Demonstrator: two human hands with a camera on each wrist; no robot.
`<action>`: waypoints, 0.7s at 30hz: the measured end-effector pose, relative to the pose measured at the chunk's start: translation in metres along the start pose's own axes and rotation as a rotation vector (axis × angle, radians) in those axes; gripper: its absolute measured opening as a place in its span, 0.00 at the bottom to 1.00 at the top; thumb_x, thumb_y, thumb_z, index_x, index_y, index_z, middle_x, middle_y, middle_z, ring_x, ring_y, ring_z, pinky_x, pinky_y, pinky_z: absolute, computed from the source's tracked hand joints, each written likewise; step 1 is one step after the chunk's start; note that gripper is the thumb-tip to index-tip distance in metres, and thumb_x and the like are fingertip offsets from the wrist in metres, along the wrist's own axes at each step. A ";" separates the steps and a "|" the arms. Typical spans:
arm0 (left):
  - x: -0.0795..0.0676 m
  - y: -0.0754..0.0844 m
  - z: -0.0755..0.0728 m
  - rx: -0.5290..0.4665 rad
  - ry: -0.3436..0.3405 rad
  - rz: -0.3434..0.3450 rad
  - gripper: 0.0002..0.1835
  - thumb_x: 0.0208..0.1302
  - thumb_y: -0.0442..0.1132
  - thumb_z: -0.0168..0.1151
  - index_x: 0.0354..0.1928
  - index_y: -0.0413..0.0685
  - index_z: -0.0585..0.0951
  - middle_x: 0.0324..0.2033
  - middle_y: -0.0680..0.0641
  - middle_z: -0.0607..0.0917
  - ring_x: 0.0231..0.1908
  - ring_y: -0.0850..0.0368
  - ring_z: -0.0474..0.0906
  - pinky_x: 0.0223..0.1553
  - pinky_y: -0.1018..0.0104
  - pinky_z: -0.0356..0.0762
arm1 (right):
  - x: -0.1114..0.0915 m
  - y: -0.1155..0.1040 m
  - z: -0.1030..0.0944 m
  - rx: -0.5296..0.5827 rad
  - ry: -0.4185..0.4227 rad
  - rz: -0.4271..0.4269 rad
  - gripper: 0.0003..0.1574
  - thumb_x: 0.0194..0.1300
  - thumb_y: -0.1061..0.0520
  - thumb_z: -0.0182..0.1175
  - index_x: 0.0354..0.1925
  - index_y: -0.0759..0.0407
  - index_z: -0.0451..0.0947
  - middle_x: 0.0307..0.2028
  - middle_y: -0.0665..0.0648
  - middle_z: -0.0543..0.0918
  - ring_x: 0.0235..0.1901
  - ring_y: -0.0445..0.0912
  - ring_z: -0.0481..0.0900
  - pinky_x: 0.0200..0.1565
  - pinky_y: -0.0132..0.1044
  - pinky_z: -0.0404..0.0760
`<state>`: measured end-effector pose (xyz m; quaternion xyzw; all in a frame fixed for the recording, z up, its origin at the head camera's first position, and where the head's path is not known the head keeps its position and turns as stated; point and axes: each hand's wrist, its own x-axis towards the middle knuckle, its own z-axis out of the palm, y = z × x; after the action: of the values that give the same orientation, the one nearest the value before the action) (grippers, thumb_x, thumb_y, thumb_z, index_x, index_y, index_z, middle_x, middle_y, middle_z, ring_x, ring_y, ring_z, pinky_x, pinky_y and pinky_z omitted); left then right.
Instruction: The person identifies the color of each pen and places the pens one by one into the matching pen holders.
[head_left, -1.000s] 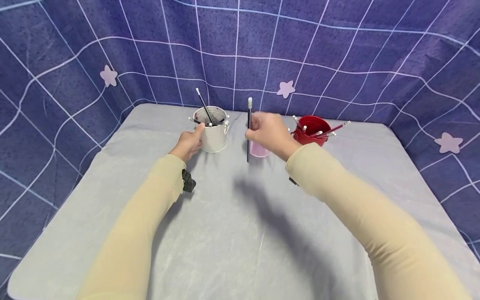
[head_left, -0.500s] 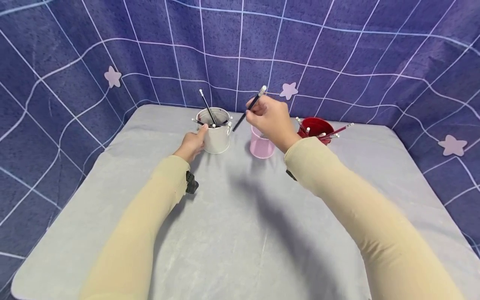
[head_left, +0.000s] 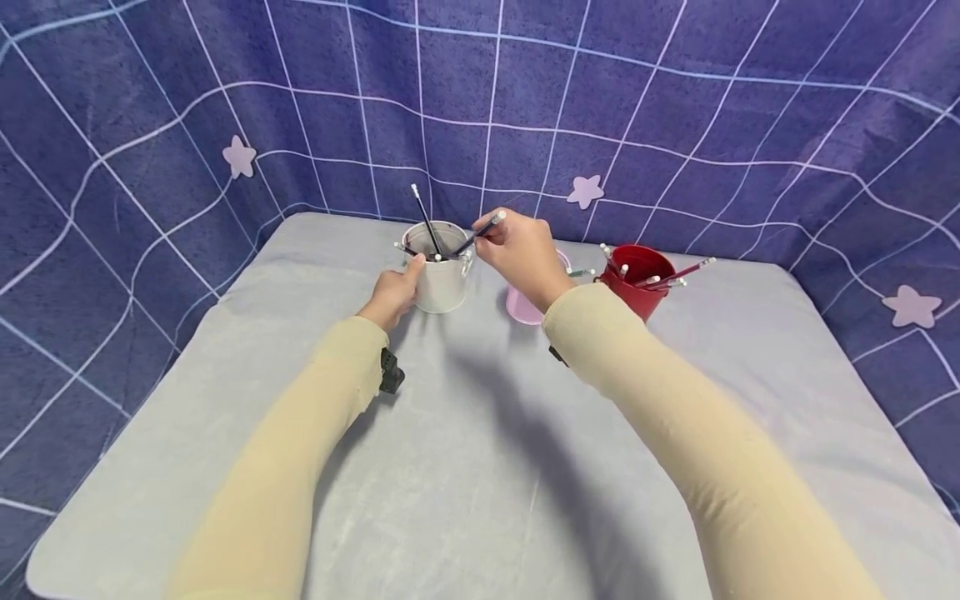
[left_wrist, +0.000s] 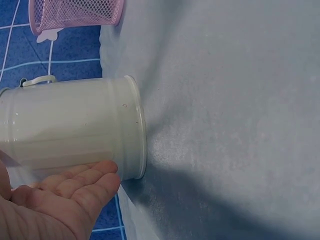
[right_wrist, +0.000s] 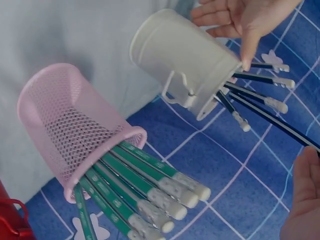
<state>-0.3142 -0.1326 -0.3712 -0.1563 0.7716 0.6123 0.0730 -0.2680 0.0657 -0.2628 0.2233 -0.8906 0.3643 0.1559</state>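
Note:
A white metal bucket (head_left: 439, 290) with dark pencils (right_wrist: 252, 77) in it stands at the back of the table. My left hand (head_left: 393, 293) rests against its left side, the thumb at the rim and the fingers fairly straight along the wall, as the left wrist view (left_wrist: 75, 200) shows. My right hand (head_left: 519, 252) pinches a dark pencil (right_wrist: 272, 119) with a white eraser end. That pencil slants down to the left, its lower end at the bucket's mouth. Below the right hand is a pink mesh cup (right_wrist: 75, 115) holding several green pencils (right_wrist: 135, 182).
A red bucket (head_left: 626, 298) with several white-ended pencils stands to the right. Grey cloth (head_left: 465, 467) covers the table. Behind hangs a blue curtain (head_left: 450, 100) with a white grid and stars.
My right hand has moved left from above the pink cup toward the white bucket, and the pencil has tilted from upright to slanting. The left hand stays at the bucket.

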 end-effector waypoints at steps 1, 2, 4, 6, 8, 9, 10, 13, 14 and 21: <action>0.000 -0.001 0.001 0.005 0.008 0.005 0.31 0.69 0.61 0.47 0.48 0.34 0.71 0.25 0.48 0.72 0.37 0.52 0.73 0.54 0.55 0.73 | 0.000 0.001 0.001 -0.006 -0.011 0.006 0.12 0.59 0.63 0.59 0.41 0.62 0.84 0.33 0.56 0.88 0.34 0.46 0.84 0.41 0.36 0.79; 0.000 -0.002 0.002 0.006 0.014 0.011 0.30 0.69 0.61 0.47 0.46 0.35 0.71 0.25 0.48 0.72 0.37 0.52 0.73 0.53 0.55 0.74 | -0.001 0.002 0.002 -0.011 -0.022 0.011 0.12 0.60 0.62 0.59 0.41 0.62 0.84 0.33 0.56 0.88 0.34 0.46 0.84 0.41 0.36 0.79; 0.001 -0.003 0.003 0.006 0.027 0.022 0.30 0.69 0.61 0.48 0.44 0.35 0.72 0.27 0.46 0.72 0.37 0.52 0.73 0.52 0.54 0.75 | -0.001 0.004 0.005 -0.011 -0.040 0.023 0.12 0.60 0.62 0.59 0.42 0.62 0.84 0.34 0.56 0.88 0.35 0.46 0.84 0.42 0.36 0.79; 0.001 -0.003 0.004 0.004 0.032 0.027 0.32 0.69 0.61 0.48 0.47 0.33 0.72 0.32 0.44 0.73 0.40 0.51 0.73 0.54 0.53 0.75 | -0.001 0.006 0.007 -0.007 -0.041 0.027 0.12 0.60 0.62 0.59 0.43 0.62 0.84 0.35 0.56 0.88 0.36 0.46 0.84 0.44 0.35 0.79; 0.001 -0.002 0.005 0.000 0.028 0.028 0.35 0.69 0.61 0.48 0.52 0.30 0.72 0.37 0.42 0.74 0.43 0.50 0.74 0.56 0.52 0.74 | -0.002 0.009 0.008 0.015 -0.013 0.023 0.13 0.60 0.63 0.58 0.43 0.63 0.83 0.35 0.57 0.88 0.37 0.46 0.84 0.44 0.35 0.79; 0.001 -0.002 0.006 -0.001 0.025 0.026 0.36 0.69 0.61 0.48 0.54 0.29 0.72 0.39 0.41 0.75 0.45 0.49 0.74 0.57 0.51 0.73 | -0.002 0.011 0.009 0.026 0.010 0.015 0.12 0.60 0.64 0.58 0.43 0.63 0.83 0.35 0.57 0.88 0.37 0.46 0.84 0.43 0.35 0.80; 0.001 -0.001 0.006 0.000 0.021 0.026 0.37 0.69 0.61 0.47 0.55 0.28 0.71 0.40 0.40 0.75 0.47 0.49 0.75 0.58 0.51 0.73 | -0.003 0.012 0.010 0.034 0.041 0.003 0.12 0.60 0.64 0.58 0.42 0.64 0.83 0.34 0.57 0.88 0.36 0.46 0.85 0.42 0.35 0.80; 0.001 0.000 0.006 -0.001 0.014 0.020 0.36 0.70 0.60 0.48 0.55 0.28 0.71 0.41 0.40 0.77 0.50 0.48 0.76 0.59 0.51 0.72 | -0.004 0.015 0.014 0.060 0.126 -0.034 0.11 0.59 0.65 0.58 0.40 0.65 0.83 0.33 0.58 0.87 0.34 0.47 0.85 0.40 0.35 0.81; 0.001 0.001 0.006 0.004 0.016 0.022 0.34 0.70 0.59 0.48 0.52 0.29 0.72 0.38 0.41 0.78 0.49 0.48 0.77 0.59 0.51 0.72 | -0.003 0.015 0.017 0.060 0.147 -0.039 0.11 0.59 0.65 0.58 0.40 0.66 0.83 0.33 0.58 0.87 0.33 0.47 0.85 0.40 0.35 0.81; 0.001 -0.001 0.003 -0.006 0.019 0.006 0.30 0.71 0.57 0.48 0.52 0.31 0.70 0.24 0.47 0.75 0.40 0.50 0.76 0.60 0.51 0.71 | -0.001 0.022 0.037 0.098 0.111 0.010 0.10 0.59 0.67 0.59 0.39 0.68 0.83 0.35 0.61 0.87 0.35 0.49 0.84 0.41 0.35 0.81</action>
<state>-0.3146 -0.1304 -0.3731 -0.1601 0.7708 0.6134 0.0633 -0.2829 0.0535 -0.3019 0.2056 -0.8628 0.4202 0.1920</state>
